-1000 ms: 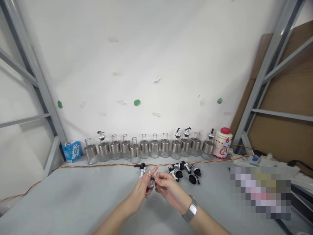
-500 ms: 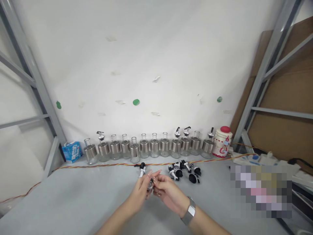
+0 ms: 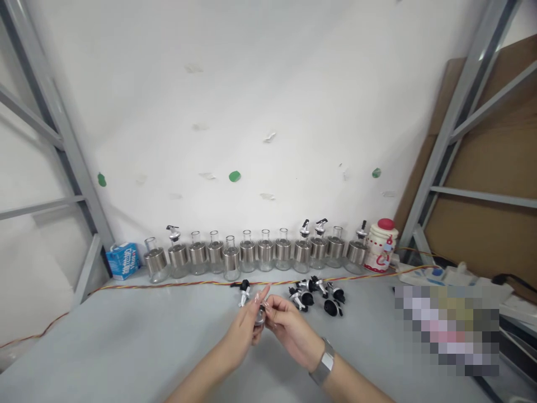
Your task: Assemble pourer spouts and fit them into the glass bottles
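Between my two hands, low in the middle of the view, is a silver-and-black pourer spout point(image 3: 260, 317), mostly covered by fingers. My left hand point(image 3: 242, 330) is closed around its left side. My right hand point(image 3: 289, 324), with a watch at the wrist, pinches at its top and right side. Just behind my left hand lies a loose pourer spout point(image 3: 244, 294) on the grey table. To the right of my hands sits a cluster of several more pourer spouts point(image 3: 307, 298), black and silver.
A row of glass bottles with steel sleeves point(image 3: 231, 260) stands along the wall, some topped with spouts. A red-and-yellow twisted wire point(image 3: 197, 283) runs in front. A blue carton point(image 3: 122, 261) is at the left, a cream jar point(image 3: 380, 246) and power strips point(image 3: 457, 275) at the right.
My right hand's fingers have shifted slightly on the pourer spout, and my left index finger points further up. Both hands stay in nearly the same place; the bottles and loose spouts have not moved.
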`<state>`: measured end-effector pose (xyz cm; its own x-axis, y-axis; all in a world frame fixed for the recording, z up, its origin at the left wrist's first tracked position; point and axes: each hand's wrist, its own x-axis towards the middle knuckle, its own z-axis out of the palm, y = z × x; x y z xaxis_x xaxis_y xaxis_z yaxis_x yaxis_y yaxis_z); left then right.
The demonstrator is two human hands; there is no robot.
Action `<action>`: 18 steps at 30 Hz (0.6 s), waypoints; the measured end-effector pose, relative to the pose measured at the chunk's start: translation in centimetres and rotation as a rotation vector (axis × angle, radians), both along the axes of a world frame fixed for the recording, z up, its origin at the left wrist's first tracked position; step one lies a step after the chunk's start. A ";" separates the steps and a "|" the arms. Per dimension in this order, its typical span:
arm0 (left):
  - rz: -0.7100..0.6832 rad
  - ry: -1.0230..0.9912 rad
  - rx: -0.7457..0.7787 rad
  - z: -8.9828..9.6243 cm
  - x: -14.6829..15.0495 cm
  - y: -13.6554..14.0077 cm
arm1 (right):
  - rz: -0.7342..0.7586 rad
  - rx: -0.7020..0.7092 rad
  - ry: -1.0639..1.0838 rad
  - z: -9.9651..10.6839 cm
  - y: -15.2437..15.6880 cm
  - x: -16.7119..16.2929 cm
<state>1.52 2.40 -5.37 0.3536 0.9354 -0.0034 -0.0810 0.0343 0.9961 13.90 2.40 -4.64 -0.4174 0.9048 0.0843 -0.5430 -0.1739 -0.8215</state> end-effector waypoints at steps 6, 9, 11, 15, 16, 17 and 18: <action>-0.036 0.065 -0.036 0.5 -0.4 0.1 | 0.035 0.016 0.028 -0.2 0.1 0.1; -0.058 0.075 -0.060 1.1 -0.4 0.0 | 0.024 0.023 0.033 0.0 -0.1 0.1; -0.060 0.078 -0.073 1.4 -0.4 -0.1 | 0.017 0.025 0.027 0.1 -0.2 0.0; -0.081 0.079 -0.090 1.6 -0.4 0.0 | -0.004 0.031 0.002 0.0 -0.2 -0.1; -0.087 0.073 -0.091 1.5 -0.4 0.0 | -0.014 0.027 -0.018 0.0 -0.2 -0.1; -0.091 0.065 -0.090 1.4 -0.4 0.1 | -0.026 0.026 -0.041 0.0 -0.2 -0.1; -0.087 0.054 -0.085 1.2 -0.5 0.1 | -0.040 0.029 -0.065 0.0 -0.2 -0.2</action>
<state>1.05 2.49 -4.13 0.4306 0.8967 -0.1021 -0.0205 0.1229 0.9922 13.75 2.24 -4.65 -0.3861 0.9186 0.0843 -0.4940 -0.1287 -0.8599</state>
